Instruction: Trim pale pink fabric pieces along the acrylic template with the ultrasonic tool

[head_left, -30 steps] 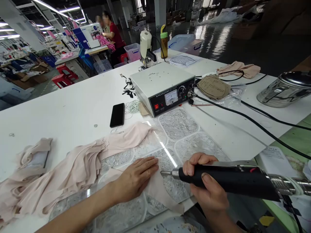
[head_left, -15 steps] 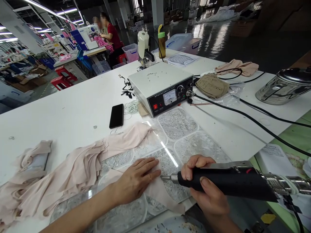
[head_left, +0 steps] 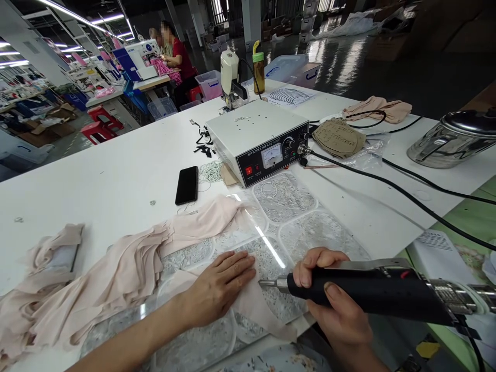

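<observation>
My left hand (head_left: 222, 287) lies flat, fingers stretched out, on a pale pink fabric piece (head_left: 258, 312) spread over a clear patterned mat (head_left: 302, 232). Wrapped around the black handle of an ultrasonic welding gun (head_left: 360, 294) is my right hand (head_left: 333, 294). The gun's metal tip points left and sits at the fabric's edge, close by my left fingertips; whether it touches cannot be made out. A cable (head_left: 406, 199) runs from the control box (head_left: 271, 150), whose red switch is lit. Left of my hand lies a layered stack of pink fabric (head_left: 127, 263).
A phone (head_left: 186, 185) and a tangle of thin cords (head_left: 210, 172) lie beside the box. Behind it stand a cutting machine (head_left: 230, 77) and a bottle (head_left: 258, 72). A metal jug (head_left: 451, 137) is at the right. Two people sit near a sewing machine (head_left: 135, 59) in the background.
My right hand and the gun have shifted slightly right, and the tip has drawn back a little from my left fingers. My left hand stays flat on the fabric.
</observation>
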`<state>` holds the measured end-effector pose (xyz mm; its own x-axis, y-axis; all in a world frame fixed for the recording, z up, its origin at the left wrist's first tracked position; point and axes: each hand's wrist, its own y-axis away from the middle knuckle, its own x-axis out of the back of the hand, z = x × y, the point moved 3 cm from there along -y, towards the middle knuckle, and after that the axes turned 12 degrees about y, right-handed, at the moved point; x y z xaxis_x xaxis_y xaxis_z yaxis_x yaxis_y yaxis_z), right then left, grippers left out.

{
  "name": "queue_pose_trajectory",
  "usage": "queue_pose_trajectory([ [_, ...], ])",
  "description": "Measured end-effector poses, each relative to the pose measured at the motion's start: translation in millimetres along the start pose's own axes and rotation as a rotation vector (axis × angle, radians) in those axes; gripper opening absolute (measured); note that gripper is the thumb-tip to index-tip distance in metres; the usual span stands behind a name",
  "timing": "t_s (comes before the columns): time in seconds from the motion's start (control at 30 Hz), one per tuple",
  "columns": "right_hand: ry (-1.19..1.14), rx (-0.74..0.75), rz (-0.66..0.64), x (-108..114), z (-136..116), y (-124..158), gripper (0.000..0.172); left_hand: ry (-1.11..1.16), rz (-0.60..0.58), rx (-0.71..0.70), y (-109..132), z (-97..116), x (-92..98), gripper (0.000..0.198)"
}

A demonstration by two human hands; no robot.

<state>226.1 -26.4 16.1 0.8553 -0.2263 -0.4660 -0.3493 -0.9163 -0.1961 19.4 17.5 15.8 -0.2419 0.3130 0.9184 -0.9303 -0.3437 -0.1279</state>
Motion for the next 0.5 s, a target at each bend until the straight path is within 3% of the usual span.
queue_pose_trajectory([
  [0.5, 0.022, 0.014, 0.031, -0.8, -1.6, -1.1, 0.013, 0.001, 0.008, -0.003, 1.2, 0.2, -0.4, 0.040],
])
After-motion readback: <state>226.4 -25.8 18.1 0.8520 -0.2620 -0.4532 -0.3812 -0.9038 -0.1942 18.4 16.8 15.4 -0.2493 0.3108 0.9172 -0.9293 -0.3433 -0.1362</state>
